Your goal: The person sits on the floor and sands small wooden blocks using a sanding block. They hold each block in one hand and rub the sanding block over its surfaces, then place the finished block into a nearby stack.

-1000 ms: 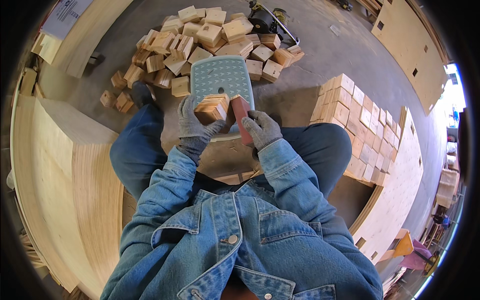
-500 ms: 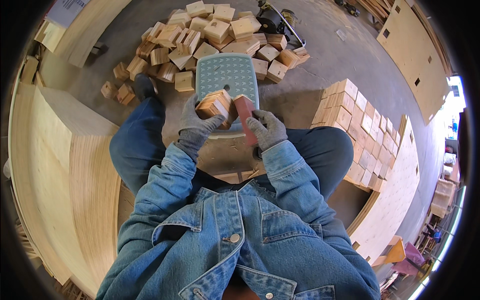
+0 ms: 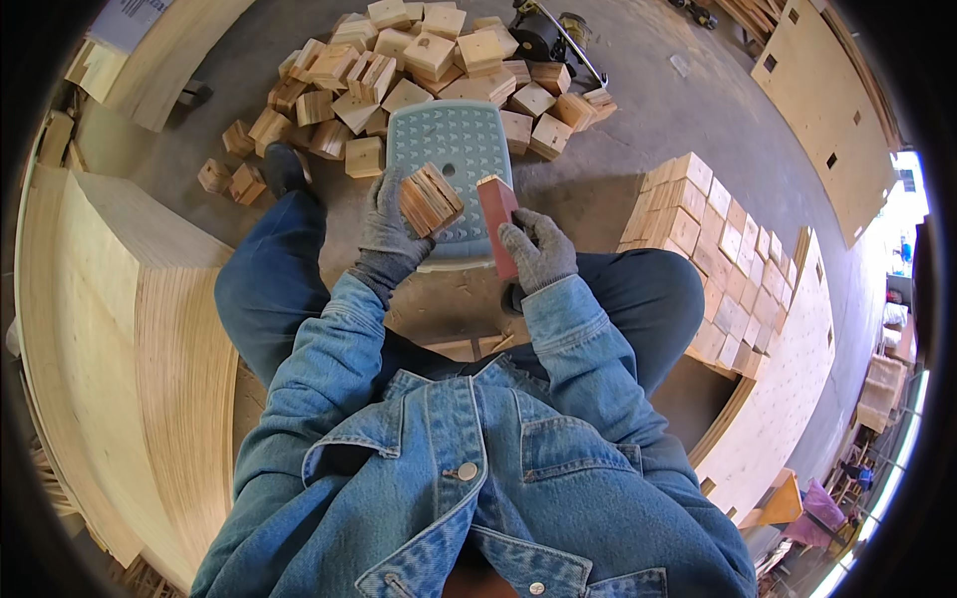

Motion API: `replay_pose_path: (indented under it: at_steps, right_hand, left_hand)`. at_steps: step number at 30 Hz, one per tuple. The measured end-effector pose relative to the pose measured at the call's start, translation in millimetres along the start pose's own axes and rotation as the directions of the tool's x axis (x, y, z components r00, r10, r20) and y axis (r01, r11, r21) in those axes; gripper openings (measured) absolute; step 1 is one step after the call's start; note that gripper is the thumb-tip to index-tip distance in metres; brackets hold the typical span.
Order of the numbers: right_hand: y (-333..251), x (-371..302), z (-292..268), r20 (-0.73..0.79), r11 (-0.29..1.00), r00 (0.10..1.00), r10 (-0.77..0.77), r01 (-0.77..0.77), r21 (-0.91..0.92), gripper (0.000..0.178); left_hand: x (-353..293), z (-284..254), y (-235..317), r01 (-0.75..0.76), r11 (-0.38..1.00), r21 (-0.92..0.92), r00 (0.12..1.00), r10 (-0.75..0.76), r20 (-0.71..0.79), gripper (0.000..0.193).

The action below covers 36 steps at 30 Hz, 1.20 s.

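My left hand (image 3: 385, 239), in a grey glove, grips a plywood block (image 3: 432, 199) whose striped layered edges face up. In my gloved right hand (image 3: 540, 253) is a sanding block (image 3: 497, 221), a long bar with a reddish abrasive face. A gap separates the two blocks. Both are held above the near part of a pale green plastic stool (image 3: 449, 128) with a textured top, between my knees. My right fingers wrap the bar's right side, and its far end tilts up.
Beyond the stool lies a loose heap of wooden blocks (image 3: 429, 55), with a power saw (image 3: 546, 40) behind it. Neatly stacked blocks (image 3: 720, 269) stand by my right knee on a plywood sheet (image 3: 788, 389). A large plywood stack (image 3: 179, 379) rises at my left.
The sanding block has come away from the plywood block, moving slightly right. My left hand has turned the plywood block so its layered side faces up more.
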State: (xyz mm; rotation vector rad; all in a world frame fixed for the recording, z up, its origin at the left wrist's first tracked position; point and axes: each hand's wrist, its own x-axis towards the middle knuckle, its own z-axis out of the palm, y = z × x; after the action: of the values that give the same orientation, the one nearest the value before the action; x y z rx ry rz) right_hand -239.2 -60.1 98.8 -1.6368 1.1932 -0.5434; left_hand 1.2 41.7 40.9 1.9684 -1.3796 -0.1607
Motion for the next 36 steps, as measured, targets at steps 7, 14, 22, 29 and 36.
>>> replay_pose_path:
  at_steps: [7, 14, 22, 29, 36]
  right_hand:
    - [6.6, 0.6, -0.9, 0.0, 1.0, 1.0, 0.01, -0.01, -0.008, 0.053]
    - [13.8, 3.2, 5.8, -0.009, 0.998, 1.0, 0.023, -0.023, 0.059, 0.051]
    - [2.8, -0.7, 2.0, -0.008, 0.971, 0.994, -0.112, 0.108, -0.212, 0.052]
    - [6.6, -3.2, 10.4, -0.02, 0.91, 0.944, -0.331, 0.313, -0.273, 0.057]
    - [-19.3, -11.5, 18.3, 0.108, 0.633, 0.858, -0.501, 0.449, -0.631, 0.056]
  left_hand:
    - [-3.9, -17.2, -2.0, 0.232, 0.917, -0.324, 0.969, -0.247, -0.003, 0.133]
    - [-0.4, -20.5, -13.5, 0.315, 0.889, -0.333, 0.949, -0.283, 0.142, 0.133]
    - [3.4, -7.3, 15.6, 0.4, 0.744, -0.535, 0.916, -0.319, 0.242, 0.117]
    - [2.6, 24.5, -13.9, 0.321, 0.843, -0.432, 0.947, -0.271, 0.174, 0.101]
    - [3.2, 25.4, -10.2, 0.31, 0.833, -0.459, 0.949, -0.242, 0.201, 0.091]
